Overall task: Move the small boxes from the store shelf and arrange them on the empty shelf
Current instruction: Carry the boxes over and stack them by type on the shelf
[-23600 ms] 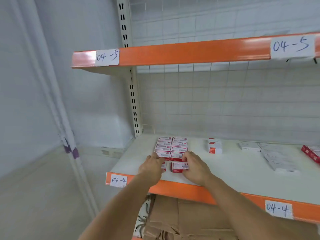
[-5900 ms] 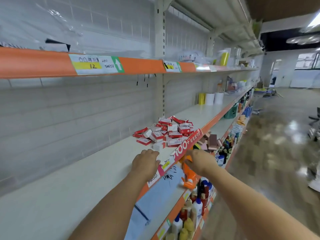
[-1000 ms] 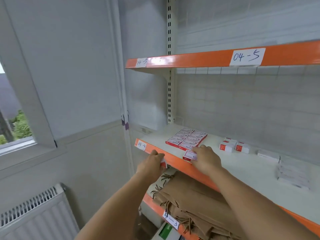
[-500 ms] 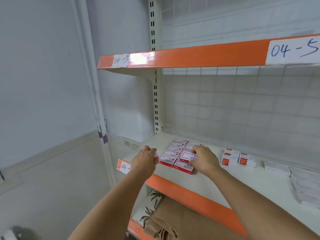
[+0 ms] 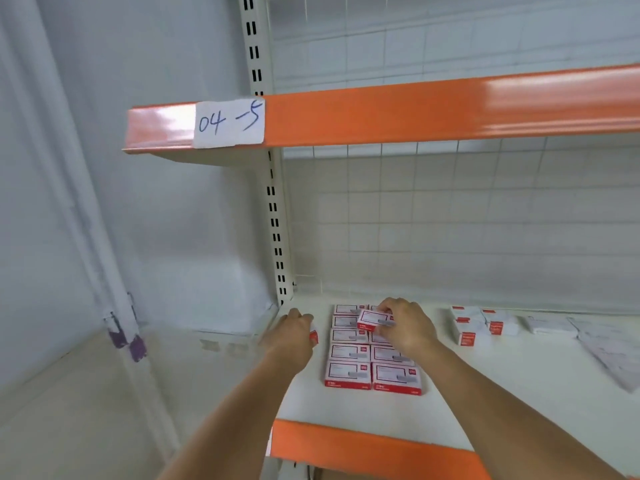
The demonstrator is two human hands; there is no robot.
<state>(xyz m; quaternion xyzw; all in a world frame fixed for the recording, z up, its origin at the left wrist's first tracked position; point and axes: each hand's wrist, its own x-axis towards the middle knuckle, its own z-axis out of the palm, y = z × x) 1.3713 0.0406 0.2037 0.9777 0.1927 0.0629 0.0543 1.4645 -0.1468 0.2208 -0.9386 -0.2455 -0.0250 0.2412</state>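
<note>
Both hands now reach farther back over the boxes.

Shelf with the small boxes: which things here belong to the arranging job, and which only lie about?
Belong to the job:
- grid of small boxes, two columns
- box in right hand, tilted above the grid
- box in left hand, mostly hidden
- white shelf

Only lying about:
- loose boxes further right
- flat white packets
- label 04-5
</note>
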